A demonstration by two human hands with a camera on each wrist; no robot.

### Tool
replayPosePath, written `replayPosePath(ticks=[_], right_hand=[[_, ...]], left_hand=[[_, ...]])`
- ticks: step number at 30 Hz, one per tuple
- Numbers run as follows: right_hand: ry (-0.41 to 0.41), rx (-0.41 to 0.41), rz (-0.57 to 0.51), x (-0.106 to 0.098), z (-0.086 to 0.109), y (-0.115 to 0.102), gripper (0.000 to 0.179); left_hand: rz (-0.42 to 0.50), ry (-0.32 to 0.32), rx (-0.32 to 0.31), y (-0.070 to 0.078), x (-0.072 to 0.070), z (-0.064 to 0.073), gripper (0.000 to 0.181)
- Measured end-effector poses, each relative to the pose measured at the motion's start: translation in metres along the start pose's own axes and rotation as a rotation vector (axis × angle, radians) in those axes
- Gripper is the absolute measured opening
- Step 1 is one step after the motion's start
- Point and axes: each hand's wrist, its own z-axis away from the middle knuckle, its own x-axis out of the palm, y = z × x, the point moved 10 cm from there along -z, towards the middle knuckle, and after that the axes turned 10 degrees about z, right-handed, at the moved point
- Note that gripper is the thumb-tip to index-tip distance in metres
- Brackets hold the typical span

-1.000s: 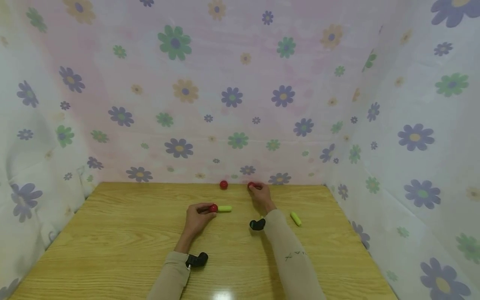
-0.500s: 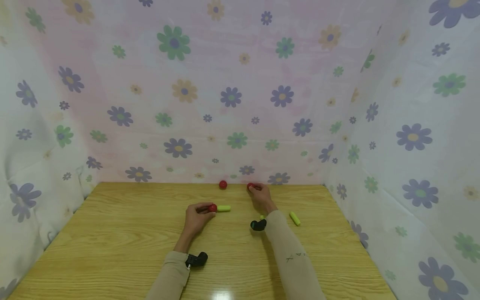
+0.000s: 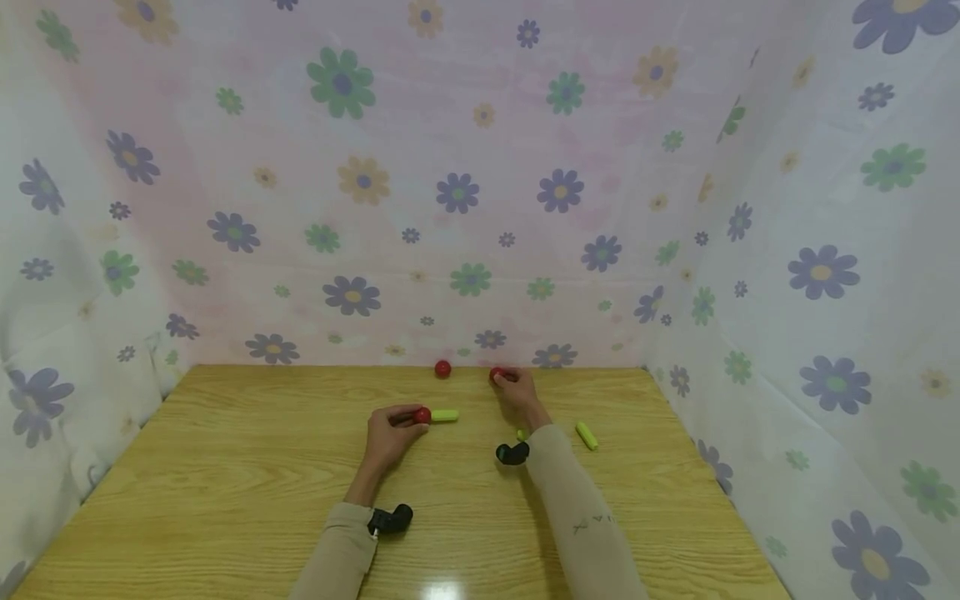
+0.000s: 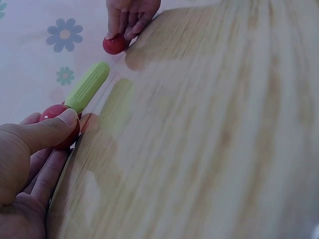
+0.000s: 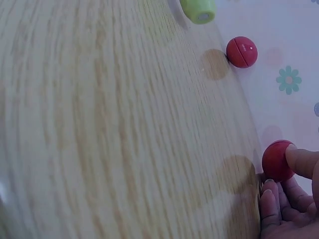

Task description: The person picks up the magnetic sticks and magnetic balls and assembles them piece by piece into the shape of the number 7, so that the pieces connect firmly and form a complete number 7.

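Note:
My left hand [image 3: 390,436] pinches a red ball [image 3: 423,416] between thumb and fingers at mid-table. A light-green ridged rod [image 4: 88,87] touches that ball end-on and points right in the head view. Near the table's back edge, my right hand [image 3: 519,395] pinches a second red ball [image 5: 277,161] with its thumb and fingers. Between the hands, farther back, a third red ball [image 3: 443,368] sits loose; a seam line across it shows in the right wrist view.
One green rod [image 3: 587,436] lies slanted to the right of the right forearm. Another small green piece [image 3: 522,434] peeks out beside the right wrist, mostly hidden. Flower-printed cloth [image 3: 465,208] hangs behind the wooden table [image 3: 247,467] and along both sides.
The right hand has drawn its ball very slightly toward me from the back edge. The left hand keeps its pinch in place; the head view has shifted a little.

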Motion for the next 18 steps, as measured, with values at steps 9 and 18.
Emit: replayPosePath(ticks=[9, 18], right_hand=[[0.0, 0.015, -0.067, 0.002, 0.006, 0.002, 0.03], [0.033, 0.087, -0.176, 0.003, 0.016, -0.003, 0.039]], left_hand=[[0.003, -0.004, 0.011, 0.0, 0.0, 0.001, 0.036], [-0.001, 0.001, 0.014, 0.001, 0.0, 0.0, 0.037]])
